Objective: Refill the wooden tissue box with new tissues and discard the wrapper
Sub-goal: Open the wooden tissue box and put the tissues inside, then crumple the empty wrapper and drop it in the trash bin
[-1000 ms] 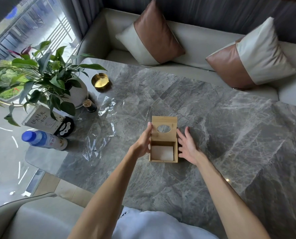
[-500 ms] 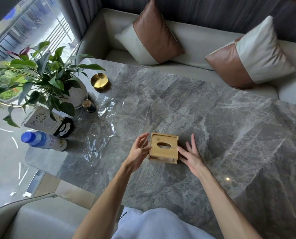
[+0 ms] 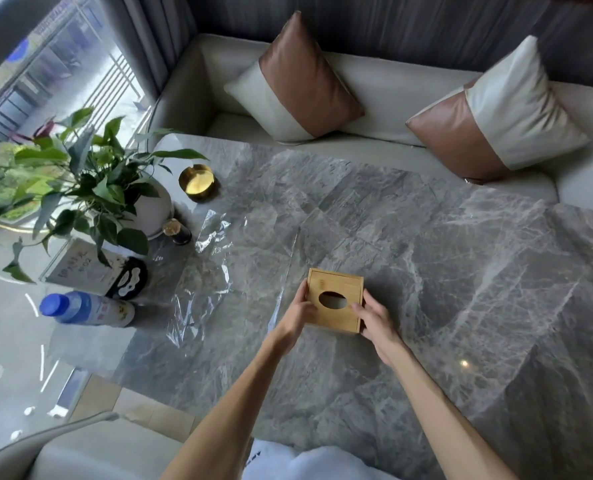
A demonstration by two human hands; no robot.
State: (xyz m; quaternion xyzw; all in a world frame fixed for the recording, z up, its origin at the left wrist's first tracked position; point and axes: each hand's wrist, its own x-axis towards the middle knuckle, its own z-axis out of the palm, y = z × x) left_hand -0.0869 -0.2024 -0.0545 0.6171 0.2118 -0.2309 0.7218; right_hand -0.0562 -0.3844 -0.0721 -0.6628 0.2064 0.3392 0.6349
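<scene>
1. Both hands clamp a small square wooden tissue box (image 3: 335,299) on the grey marble counter (image 3: 461,271): left hand (image 3: 297,315), right hand (image 3: 374,320). Rigid, probably light (grip its sides).
2. Beyond, left: a clear, flimsy plastic wrapper (image 3: 205,271), likely slippery.

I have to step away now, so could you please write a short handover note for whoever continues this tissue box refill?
Left hand grips the left side of the wooden tissue box; right hand grips its right near corner.
The box sits top up on the marble table, oval slot showing, no tissue pulled through.
The clear wrapper lies flat on the table, left of the box.
Done: box looks closed.
Left: pull a tissue up if wanted, discard the wrapper.
</scene>
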